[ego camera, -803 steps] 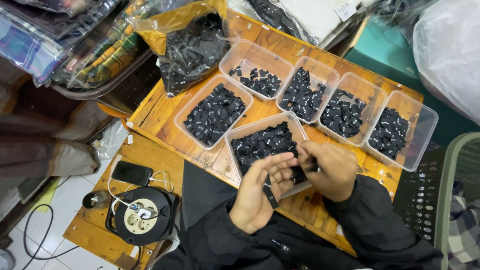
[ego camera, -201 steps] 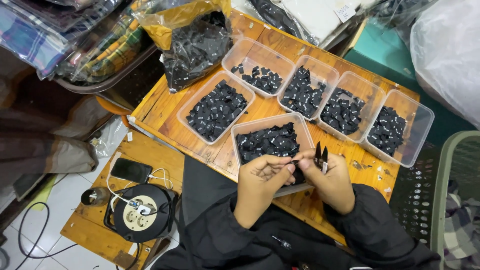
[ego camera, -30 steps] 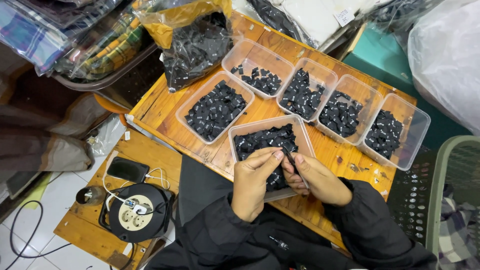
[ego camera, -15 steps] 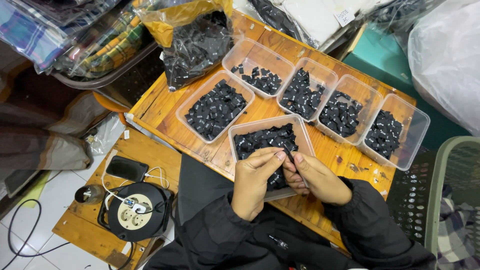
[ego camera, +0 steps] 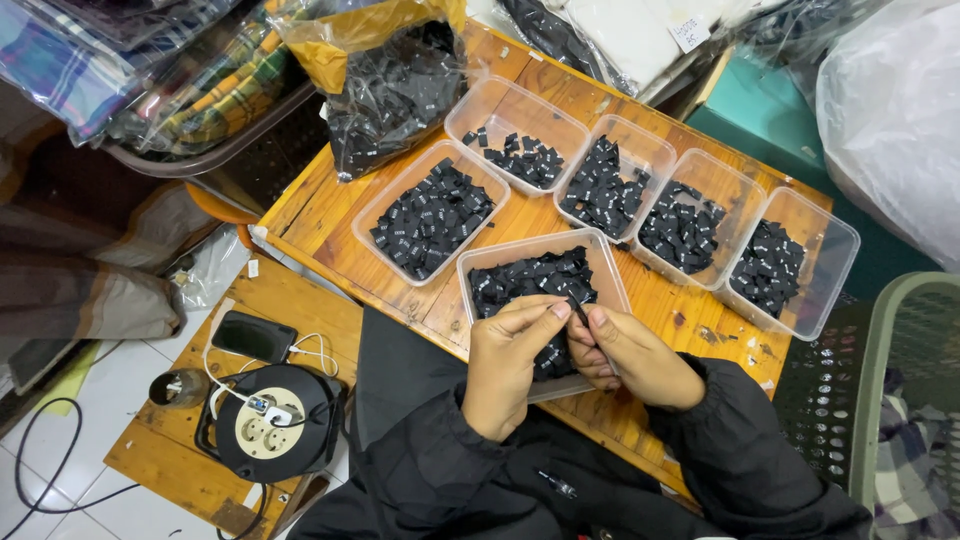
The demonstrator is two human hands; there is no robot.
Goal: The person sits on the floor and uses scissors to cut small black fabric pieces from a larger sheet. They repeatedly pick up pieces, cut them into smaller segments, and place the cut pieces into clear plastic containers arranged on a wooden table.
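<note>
Evidently the sorting is well along but unfinished: five clear tubs on the wooden counter (ego camera: pixel 330 215) hold black tags, and the near tub (ego camera: pixel 610 262) at 12 o'clock of the hands is heaped. Left hand (ego camera: pixel 505 365) and right hand (ego camera: pixel 635 357) meet over it, fingers pinched narrowly on one small black tag (ego camera: pixel 578 312); a bag of tags (ego camera: pixel 390 85) lies at 11 o'clock.

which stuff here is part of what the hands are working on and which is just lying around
In use: left hand, right hand, small black piece pinched between them, nearest tray of black pieces.

Lying about: phone, cable reel, plaid cloth, green basket.
</note>
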